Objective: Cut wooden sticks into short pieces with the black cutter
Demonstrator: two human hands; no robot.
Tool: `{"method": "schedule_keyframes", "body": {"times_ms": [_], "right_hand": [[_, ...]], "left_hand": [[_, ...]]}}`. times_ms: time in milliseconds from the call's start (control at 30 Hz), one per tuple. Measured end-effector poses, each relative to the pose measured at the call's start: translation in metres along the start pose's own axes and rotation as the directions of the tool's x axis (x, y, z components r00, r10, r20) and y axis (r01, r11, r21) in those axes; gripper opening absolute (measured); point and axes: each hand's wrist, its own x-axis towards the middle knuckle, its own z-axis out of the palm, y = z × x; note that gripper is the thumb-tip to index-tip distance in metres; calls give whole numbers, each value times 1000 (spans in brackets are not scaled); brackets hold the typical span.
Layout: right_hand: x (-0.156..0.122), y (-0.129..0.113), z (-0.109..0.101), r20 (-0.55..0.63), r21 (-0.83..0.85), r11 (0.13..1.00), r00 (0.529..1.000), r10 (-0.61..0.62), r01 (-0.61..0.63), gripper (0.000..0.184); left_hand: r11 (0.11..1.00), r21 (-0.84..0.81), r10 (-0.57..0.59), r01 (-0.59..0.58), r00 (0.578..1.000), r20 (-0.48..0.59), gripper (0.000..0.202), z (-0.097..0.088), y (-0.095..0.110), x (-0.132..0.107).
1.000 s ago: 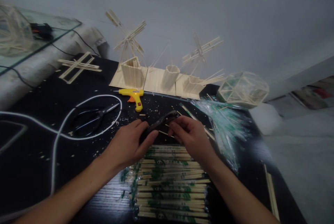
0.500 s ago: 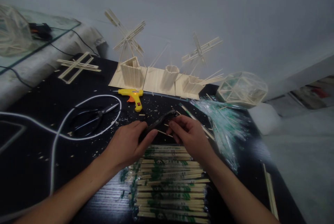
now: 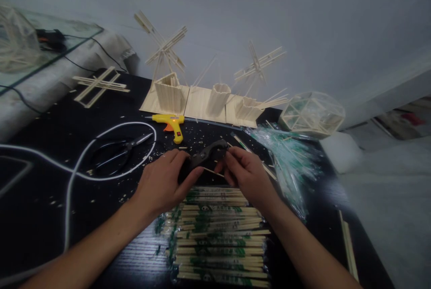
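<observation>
My left hand [image 3: 166,181] is closed round the handles of a black cutter [image 3: 205,157] that points up and to the right. My right hand [image 3: 245,173] pinches a thin bamboo stick [image 3: 213,172] and holds it at the cutter's jaws. Both hands hover over a stack of wrapped bamboo chopsticks [image 3: 218,235] lying on the black table [image 3: 40,190].
A yellow glue gun [image 3: 170,124] and black scissors [image 3: 119,152] lie to the left, with a white cable [image 3: 77,170] looping round them. Stick windmill models on a wooden base [image 3: 198,100] stand behind. Clear wrappers [image 3: 286,156] and a faceted stick dome [image 3: 311,114] sit at the right.
The cutter's jaws have opened and tilted up a little. My right hand has shifted slightly toward the jaws with the stick. Nothing else has moved.
</observation>
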Motion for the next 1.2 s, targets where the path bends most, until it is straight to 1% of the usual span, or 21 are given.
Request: {"method": "schedule_keyframes", "body": {"times_ms": [100, 167, 300, 500, 767, 933, 1067, 1200], "right_hand": [[-1, 0, 1, 4, 20, 1000, 1000, 5, -5, 28], [-1, 1, 2, 7, 18, 1000, 1000, 9, -9, 29], [-1, 3, 2, 15, 9, 1000, 1000, 2, -2, 31], [-1, 3, 1, 28, 9, 1000, 1000, -13, 13, 28], [1, 4, 1, 16, 24, 1000, 1000, 18, -19, 26], [3, 5, 1, 16, 17, 1000, 1000, 22, -22, 25], [1, 2, 1, 6, 10, 999, 999, 36, -36, 25], [0, 0, 2, -2, 20, 999, 999, 38, -38, 25]], "left_hand": [[999, 45, 15, -13, 999, -48, 51, 2, 0, -1], [998, 57, 12, -8, 998, -60, 50, 2, 0, -1], [999, 51, -7, 9, 999, -44, 48, 3, 1, -1], [999, 43, -25, 26, 999, -25, 45, 3, 3, 0], [998, 52, -28, 27, 1000, 14, 41, 1, 3, 0], [996, 84, -39, 34, 998, 54, 45, 0, 4, -1], [993, 118, -27, 23, 999, 34, 45, 1, 4, -1], [994, 105, -23, 21, 1000, 16, 47, 1, 4, -1]]}}
